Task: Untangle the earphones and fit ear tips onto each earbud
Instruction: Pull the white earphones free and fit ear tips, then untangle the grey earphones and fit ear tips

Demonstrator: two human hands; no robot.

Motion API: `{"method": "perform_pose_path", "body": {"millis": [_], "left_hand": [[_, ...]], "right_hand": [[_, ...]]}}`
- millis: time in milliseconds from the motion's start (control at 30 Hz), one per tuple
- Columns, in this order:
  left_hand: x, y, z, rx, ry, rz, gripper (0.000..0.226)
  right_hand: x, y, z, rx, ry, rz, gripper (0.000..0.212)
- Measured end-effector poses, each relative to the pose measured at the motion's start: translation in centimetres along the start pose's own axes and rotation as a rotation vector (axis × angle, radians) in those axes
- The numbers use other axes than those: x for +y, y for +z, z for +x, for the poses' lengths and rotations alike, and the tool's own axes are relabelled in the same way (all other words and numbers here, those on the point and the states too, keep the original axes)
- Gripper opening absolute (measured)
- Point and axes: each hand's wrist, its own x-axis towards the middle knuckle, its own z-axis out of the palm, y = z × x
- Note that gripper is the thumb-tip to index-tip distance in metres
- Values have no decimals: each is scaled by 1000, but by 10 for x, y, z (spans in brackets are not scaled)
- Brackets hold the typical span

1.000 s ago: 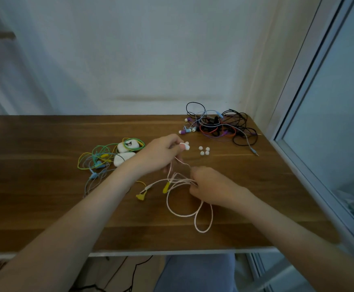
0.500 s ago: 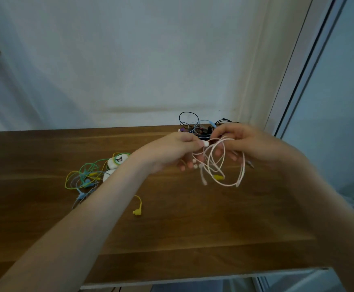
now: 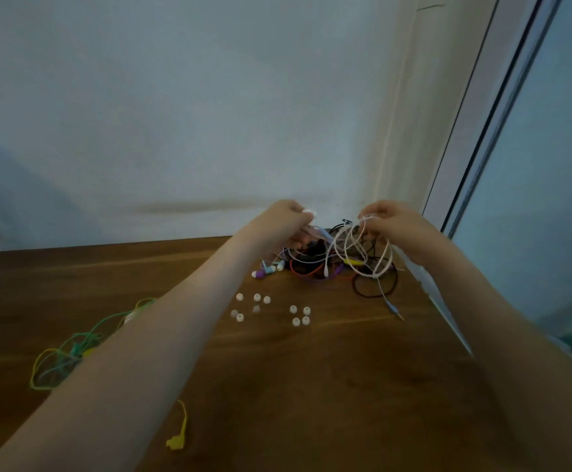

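Both my hands are raised above the far right of the wooden table (image 3: 312, 386). My right hand (image 3: 393, 223) grips the loops of a white earphone cable (image 3: 356, 253), which hang below it in several coils. My left hand (image 3: 286, 221) pinches the white earbud end (image 3: 310, 212) of that cable, a short way left of the right hand. Several loose white ear tips (image 3: 267, 310) lie on the table below and in front of the hands.
A tangled pile of black, red, purple and blue earphones (image 3: 329, 267) lies under the hands at the table's far right. A green and yellow cable tangle (image 3: 70, 352) lies at the left, partly behind my left forearm. A yellow plug (image 3: 177, 441) lies near the front. A window frame (image 3: 475, 131) borders the right.
Both hands lifted the white earphone off the table and carried it up and away, over the dark pile. The hands have drawn apart. The camera tilted upward.
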Motion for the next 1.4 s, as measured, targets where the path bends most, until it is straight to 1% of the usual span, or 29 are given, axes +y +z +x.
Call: {"method": "perform_pose_path", "body": {"millis": [133,233,300,367,433,500,567,600,667,733,867,900,967,1033,1100,1200,1300,1333,1400], "left_hand": [[-28,6,28,23,46,436,19],[-43,6,36,18,40,585,17],[-47,4,36,27,65,640,23],[-48,-1,30,56,86,649,28],[-44,-6,23,64,89,656,31],[-41,-12,15,39,67,691,32],[-39,-20,3,11,40,711,36],[-38,-21,-1,-7,29,713,42],[-36,-30,-18,-29,20,738,48],[-35,-42,-34,-26,9,757,47],[-41,-82,-75,-22,-56,759,39],[-48,-98,-94,-13,-84,772,38],[-61,-120,-119,0,-112,812,38],[-76,-141,-145,13,-156,842,42],[-92,-158,-170,9,-220,808,47],[-112,-175,-192,-4,-306,802,52],[-130,-188,-203,-17,-398,948,56],[-135,-192,-206,-20,-419,996,53],[-141,-196,-209,-1,-401,992,35]], "right_hand": [[34,18,21,0,7,-305,13],[46,26,27,-101,25,-476,23],[41,28,23,-113,16,-571,33],[33,28,20,-73,-29,-646,39],[27,27,17,-71,-110,-642,30],[20,27,15,-76,-161,-583,18],[10,33,10,-9,-208,-559,11],[3,36,6,36,-225,-575,9],[-13,49,-7,70,-277,-603,18],[-29,64,-18,-10,-335,-592,24],[-58,104,-36,-316,-438,-507,25],[-68,124,-44,-408,-466,-480,27],[-80,156,-57,-531,-505,-506,33],[-88,192,-66,-619,-540,-550,35],[-95,225,-75,-700,-561,-585,36],[-101,256,-87,-756,-609,-602,37],[-108,276,-94,-767,-638,-619,38],[-110,282,-96,-767,-660,-644,34],[-113,288,-98,-748,-712,-663,16]]}}
